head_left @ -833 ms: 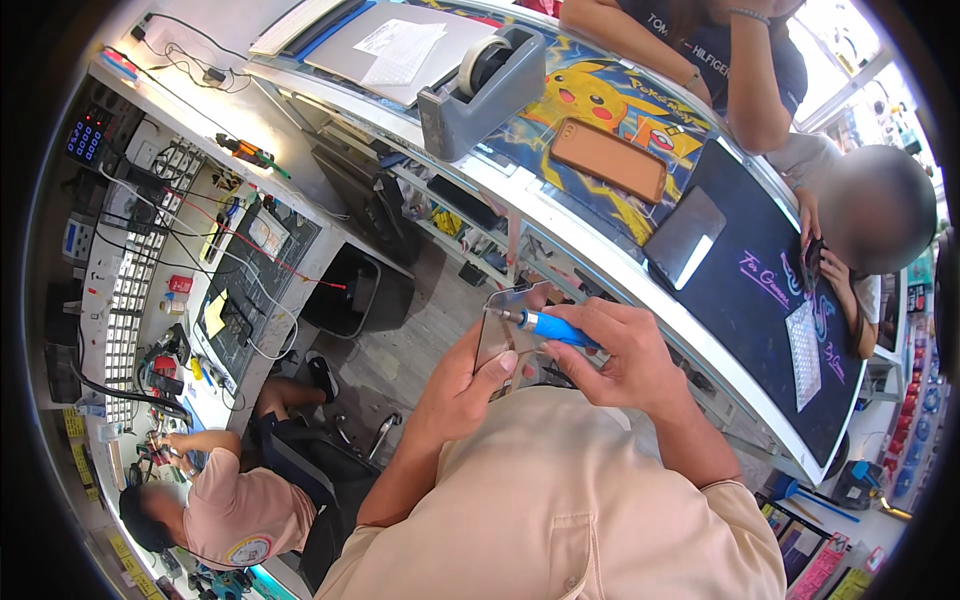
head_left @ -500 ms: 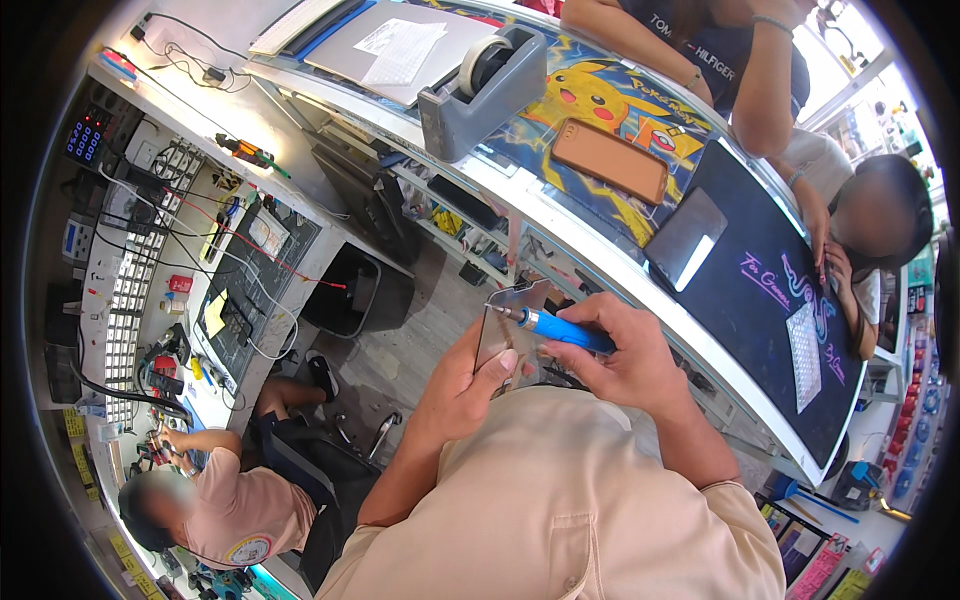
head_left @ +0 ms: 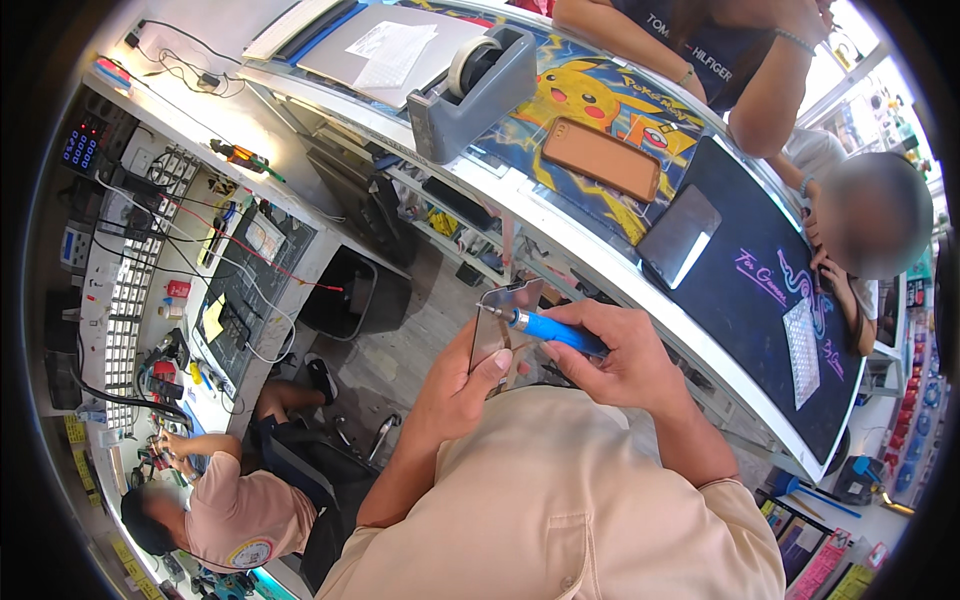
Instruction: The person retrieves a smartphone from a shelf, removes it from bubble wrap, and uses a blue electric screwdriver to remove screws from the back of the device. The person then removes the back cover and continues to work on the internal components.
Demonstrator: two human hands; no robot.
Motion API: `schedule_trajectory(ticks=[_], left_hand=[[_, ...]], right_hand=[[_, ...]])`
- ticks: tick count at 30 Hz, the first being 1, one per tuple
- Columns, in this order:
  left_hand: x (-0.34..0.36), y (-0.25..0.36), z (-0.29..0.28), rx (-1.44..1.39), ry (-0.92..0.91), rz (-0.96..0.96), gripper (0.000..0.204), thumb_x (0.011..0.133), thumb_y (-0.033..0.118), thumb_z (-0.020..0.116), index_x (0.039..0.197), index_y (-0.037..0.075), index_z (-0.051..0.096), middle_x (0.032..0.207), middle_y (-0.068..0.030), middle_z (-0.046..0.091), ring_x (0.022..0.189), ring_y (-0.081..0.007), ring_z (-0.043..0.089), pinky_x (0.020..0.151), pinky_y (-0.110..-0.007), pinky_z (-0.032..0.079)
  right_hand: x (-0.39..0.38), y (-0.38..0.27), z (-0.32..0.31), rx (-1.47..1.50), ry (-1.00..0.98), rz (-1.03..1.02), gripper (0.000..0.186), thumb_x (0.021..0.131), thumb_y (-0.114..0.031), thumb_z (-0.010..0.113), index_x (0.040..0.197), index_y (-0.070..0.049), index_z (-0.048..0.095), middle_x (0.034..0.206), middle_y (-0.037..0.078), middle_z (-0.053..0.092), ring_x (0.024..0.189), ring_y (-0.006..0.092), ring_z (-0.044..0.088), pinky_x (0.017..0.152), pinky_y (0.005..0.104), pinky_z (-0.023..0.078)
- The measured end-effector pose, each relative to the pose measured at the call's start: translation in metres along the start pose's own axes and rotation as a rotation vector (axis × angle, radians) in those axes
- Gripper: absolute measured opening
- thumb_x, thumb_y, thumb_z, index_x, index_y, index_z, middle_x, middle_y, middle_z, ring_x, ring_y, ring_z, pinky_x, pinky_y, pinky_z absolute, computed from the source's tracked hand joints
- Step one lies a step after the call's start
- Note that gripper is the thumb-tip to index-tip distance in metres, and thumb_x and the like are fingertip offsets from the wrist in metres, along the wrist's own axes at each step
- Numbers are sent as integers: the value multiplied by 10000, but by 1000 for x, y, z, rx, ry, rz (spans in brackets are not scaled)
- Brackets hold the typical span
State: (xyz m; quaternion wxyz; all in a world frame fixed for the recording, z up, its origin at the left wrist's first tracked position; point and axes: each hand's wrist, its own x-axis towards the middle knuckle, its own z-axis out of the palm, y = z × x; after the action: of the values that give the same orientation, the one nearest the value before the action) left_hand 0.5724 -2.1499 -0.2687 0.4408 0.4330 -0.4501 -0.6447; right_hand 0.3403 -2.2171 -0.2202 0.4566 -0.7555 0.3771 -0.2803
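Tool (head_left: 560, 332), blue-handled, is pinched in your right grip (head_left: 625, 352), tip near the corner of a thin panel (head_left: 491, 338). Your left grip (head_left: 452, 392) pinches that panel.

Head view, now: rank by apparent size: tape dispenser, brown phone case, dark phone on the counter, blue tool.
1. tape dispenser
2. brown phone case and dark phone: look alike, not ranked
3. blue tool, smallest though nearer the camera
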Motion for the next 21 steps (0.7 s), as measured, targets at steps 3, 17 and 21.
schedule_trajectory(ticks=[3,17,21], left_hand=[[0,0,2,0,14,24,542,1105,234,530,1581,-8,435,1274,-95,655,1014,-148,651,920,-319,529],[1,-3,3,50,29,33,526,1102,240,521,1548,-29,451,1244,-119,675,1004,-153,671,912,-325,545],[1,-2,5,71,41,21,516,1098,218,514,1545,-32,446,1270,-126,675,1020,-166,690,919,-338,558]], right_hand=[[0,0,-1,43,3,-24,305,932,-113,736,1222,-20,732,916,130,729,743,221,700,682,323,553],[-2,6,1,70,77,-21,281,954,-221,779,1147,-18,779,826,81,708,642,176,609,595,304,462],[-4,2,-1,47,33,0,243,957,-136,738,1162,-5,742,842,109,697,678,194,641,645,315,501]])
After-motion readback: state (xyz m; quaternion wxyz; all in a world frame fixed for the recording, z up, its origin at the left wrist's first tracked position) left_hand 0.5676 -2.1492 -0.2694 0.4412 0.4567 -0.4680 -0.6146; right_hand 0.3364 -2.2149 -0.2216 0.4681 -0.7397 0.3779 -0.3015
